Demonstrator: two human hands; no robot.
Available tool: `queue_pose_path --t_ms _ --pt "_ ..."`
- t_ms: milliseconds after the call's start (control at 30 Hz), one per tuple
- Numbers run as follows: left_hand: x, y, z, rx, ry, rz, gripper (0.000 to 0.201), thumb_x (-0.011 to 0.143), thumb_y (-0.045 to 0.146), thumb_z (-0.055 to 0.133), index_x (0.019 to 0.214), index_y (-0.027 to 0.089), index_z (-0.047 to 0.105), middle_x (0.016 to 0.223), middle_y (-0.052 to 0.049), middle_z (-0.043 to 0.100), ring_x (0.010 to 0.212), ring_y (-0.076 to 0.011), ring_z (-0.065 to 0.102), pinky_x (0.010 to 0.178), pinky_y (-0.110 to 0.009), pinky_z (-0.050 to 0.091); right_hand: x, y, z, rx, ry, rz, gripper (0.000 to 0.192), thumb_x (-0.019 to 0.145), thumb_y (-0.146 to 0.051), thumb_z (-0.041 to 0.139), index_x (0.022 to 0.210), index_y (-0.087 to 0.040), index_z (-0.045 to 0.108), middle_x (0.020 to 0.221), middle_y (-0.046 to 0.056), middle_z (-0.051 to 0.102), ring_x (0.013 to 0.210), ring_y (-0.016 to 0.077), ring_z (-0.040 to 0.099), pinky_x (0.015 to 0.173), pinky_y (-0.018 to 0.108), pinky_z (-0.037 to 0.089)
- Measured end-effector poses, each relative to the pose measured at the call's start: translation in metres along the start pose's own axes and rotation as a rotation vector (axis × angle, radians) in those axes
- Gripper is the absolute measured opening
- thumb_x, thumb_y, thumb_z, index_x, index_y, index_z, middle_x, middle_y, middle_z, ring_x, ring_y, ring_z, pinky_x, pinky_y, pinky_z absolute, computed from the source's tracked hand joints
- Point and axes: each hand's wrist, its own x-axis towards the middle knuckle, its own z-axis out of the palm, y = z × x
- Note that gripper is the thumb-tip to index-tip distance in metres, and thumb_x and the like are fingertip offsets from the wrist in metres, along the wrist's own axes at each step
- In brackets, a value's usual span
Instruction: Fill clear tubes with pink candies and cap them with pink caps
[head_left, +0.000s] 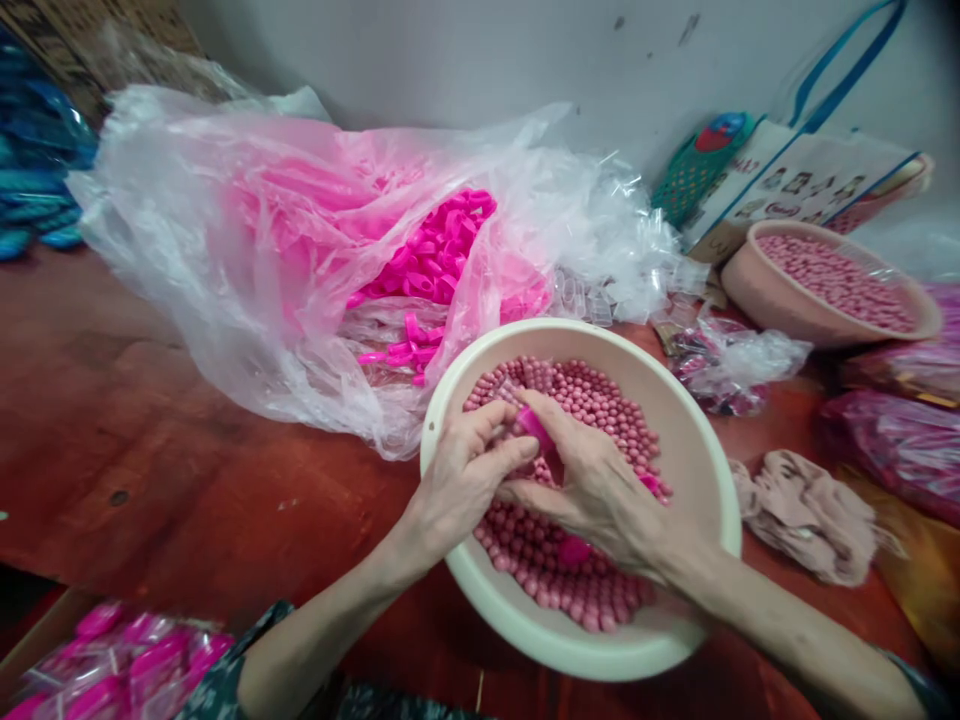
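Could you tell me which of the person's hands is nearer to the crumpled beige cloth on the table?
Right. The right hand works inside the cream bowl beside the cloth; the left hand is at the bowl's far side.

Single head-worn view, looking forward and steeply down from close above the cream bowl [697,450], which sits just right of frame centre. The red table [150,420] spreads left of the bowl; the wall [480,60] closes the scene behind it. Both forearms enter from the bottom edge, toward the bowl.
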Motion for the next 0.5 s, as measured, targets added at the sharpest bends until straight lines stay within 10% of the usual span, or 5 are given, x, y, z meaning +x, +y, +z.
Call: queue_pose_path --t_ms 233,500 --pt "-0.003 0.004 0.000 -0.057 0.001 -0.030 0.013 0.086 0.028 0.054 0.092 0.017 0.060 0.068 0.003 0.053 0.058 -0.0072 0.050 0.053 -0.018 0.039 0.000 -0.003 -0.028 0.767 0.149 0.544 0.033 0.075 -0.042 0.069 0.092 -0.017 0.055 0.069 -0.001 0.060 0.053 0.0127 0.059 0.052 0.026 0.050" --pt "-0.003 -0.003 0.003 -0.202 0.007 -0.001 0.026 0.087 0.025 0.054 0.112 0.020 0.052 0.096 -0.004 0.061 0.086 -0.0134 0.059 0.075 -0.023 0.047 -0.004 0.007 -0.008 -0.133 0.000 -0.050 0.049 0.089 -0.037 0.051 0.131 -0.015 0.037 0.111 0.015 0.059 0.112 0.0290 0.054 0.088 0.041 0.048"
